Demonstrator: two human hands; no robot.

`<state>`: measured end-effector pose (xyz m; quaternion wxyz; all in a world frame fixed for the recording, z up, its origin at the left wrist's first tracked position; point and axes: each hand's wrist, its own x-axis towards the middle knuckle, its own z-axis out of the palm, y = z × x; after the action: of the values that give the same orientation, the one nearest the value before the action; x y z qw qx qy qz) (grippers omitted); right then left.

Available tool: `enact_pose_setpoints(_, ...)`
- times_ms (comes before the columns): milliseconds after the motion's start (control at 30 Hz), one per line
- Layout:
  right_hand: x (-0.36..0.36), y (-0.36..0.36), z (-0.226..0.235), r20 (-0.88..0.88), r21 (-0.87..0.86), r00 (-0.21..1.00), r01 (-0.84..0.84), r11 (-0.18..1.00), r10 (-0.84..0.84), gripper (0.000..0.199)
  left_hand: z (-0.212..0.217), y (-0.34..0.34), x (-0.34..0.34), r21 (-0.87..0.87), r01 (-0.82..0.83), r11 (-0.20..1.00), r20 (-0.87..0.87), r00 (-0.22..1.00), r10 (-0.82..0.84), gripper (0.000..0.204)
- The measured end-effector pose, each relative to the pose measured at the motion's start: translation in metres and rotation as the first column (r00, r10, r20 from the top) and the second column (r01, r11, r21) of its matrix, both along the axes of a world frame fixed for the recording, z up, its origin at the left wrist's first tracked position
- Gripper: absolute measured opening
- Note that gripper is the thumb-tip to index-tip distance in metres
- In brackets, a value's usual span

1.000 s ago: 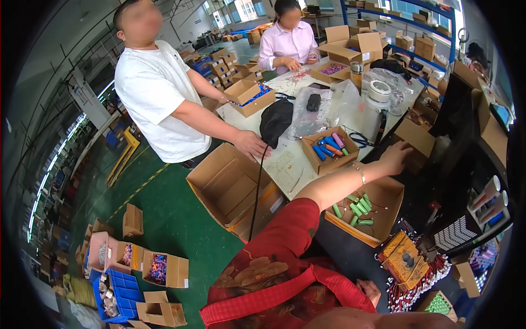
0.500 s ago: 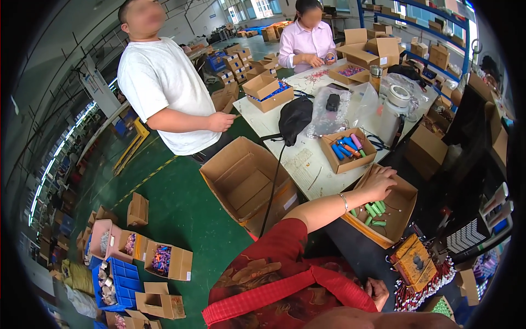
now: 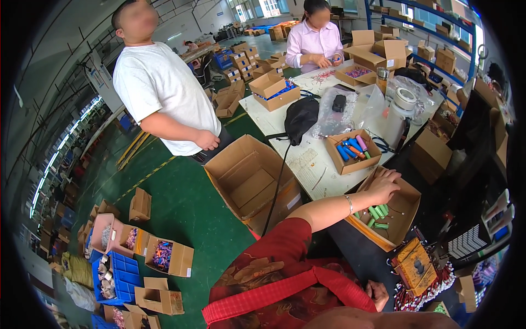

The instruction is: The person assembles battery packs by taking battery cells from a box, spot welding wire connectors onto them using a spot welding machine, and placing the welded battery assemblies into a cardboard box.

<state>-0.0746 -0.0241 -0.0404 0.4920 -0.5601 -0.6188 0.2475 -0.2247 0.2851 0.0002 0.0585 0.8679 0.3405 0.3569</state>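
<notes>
My left hand [image 3: 382,187], a bracelet on its wrist, reaches over the far left edge of an open cardboard box [image 3: 406,223]. Its fingers are extended and hold nothing that I can see. Below the palm, green cylindrical battery cells [image 3: 378,211] with thin wires lie in the box, partly covered by my forearm. My right hand [image 3: 377,295] is low beside my red clothing, close to the dark table edge. Its fingers look curled, and whatever they may hold is hidden.
A carton of blue, orange and purple cells [image 3: 350,149] stands on the white table [image 3: 307,164] beside a steel flask [image 3: 396,118]. A large open carton [image 3: 246,181] is to the left. One person [image 3: 164,93] stands left; another [image 3: 315,41] sits across the table, handling small parts.
The view has shifted a little, so the table and boxes sit slightly farther right. The standing person's hand has dropped toward the waist. My hands keep nearly the same positions.
</notes>
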Motion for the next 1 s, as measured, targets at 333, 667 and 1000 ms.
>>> enact_pose_setpoints(333, 0.002, 0.015, 0.034, 0.067, -0.006, 0.993, -0.095, 0.996, 0.095, 0.009, 0.043, 0.008, -0.004, -0.04, -0.004, 0.999, 0.21, 0.978, 0.013, 0.036)
enact_pose_setpoints(667, 0.038, 0.036, 0.005, 0.153, 0.145, 0.978, -0.167, 0.975, 0.144, 0.014, 0.2, 0.168, 0.036, -0.213, 0.252, 0.944, 0.86, 0.506, 0.059, 0.044)
enact_pose_setpoints(1000, 0.012, 0.005, 0.025, 0.12, -0.004, 0.985, -0.127, 0.992, 0.127, 0.013, 0.118, -0.092, 0.05, -0.42, 0.722, 0.55, 0.848, 0.528, -0.044, 0.037)
